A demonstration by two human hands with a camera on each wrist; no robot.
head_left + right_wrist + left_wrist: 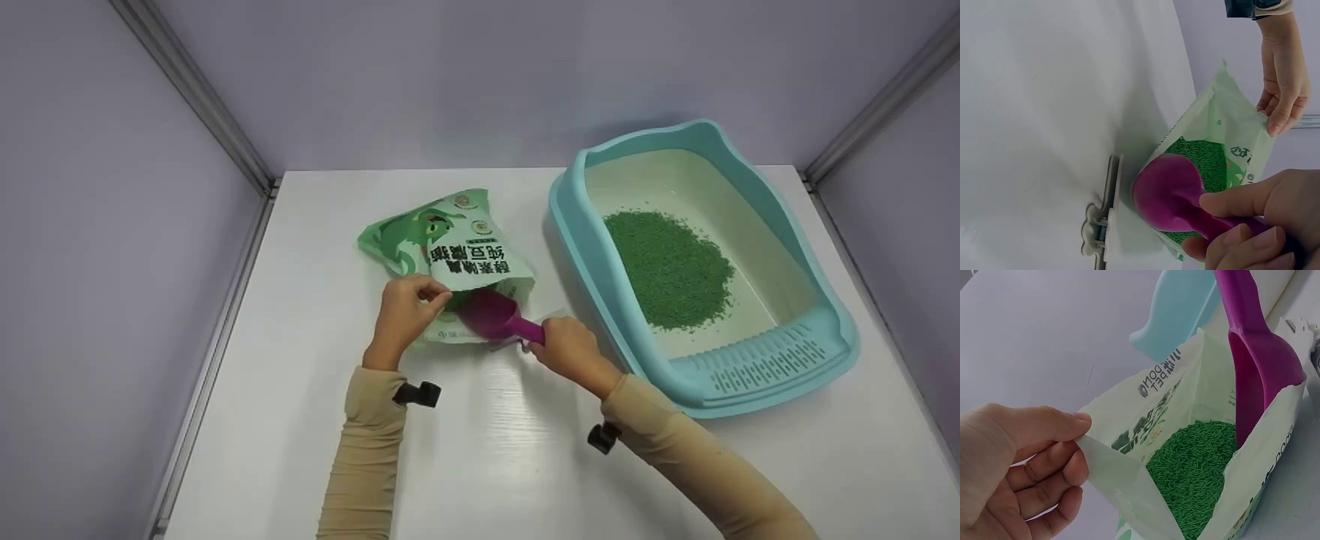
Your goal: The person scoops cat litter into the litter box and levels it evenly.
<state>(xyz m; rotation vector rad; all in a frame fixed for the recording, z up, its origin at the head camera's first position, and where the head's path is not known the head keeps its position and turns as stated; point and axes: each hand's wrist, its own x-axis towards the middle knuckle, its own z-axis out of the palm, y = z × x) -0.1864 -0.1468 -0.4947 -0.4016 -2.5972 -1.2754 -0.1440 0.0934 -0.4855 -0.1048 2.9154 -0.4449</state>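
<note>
A green and white bag of cat litter lies on the table with its mouth toward me. My left hand pinches the upper edge of that mouth between thumb and forefinger, lifting it; the left wrist view shows green pellets inside. By its handle, my right hand grips a purple litter scoop. The scoop's bowl is partly in the bag's mouth, and in the right wrist view the scoop shows its rounded underside. Its front end is hidden behind the bag's edge in the left wrist view.
A blue litter box with a white inside stands to the right, holding a heap of green pellets. A clip with a metal bar lies on the table beside the bag's mouth. Walls enclose the back and sides.
</note>
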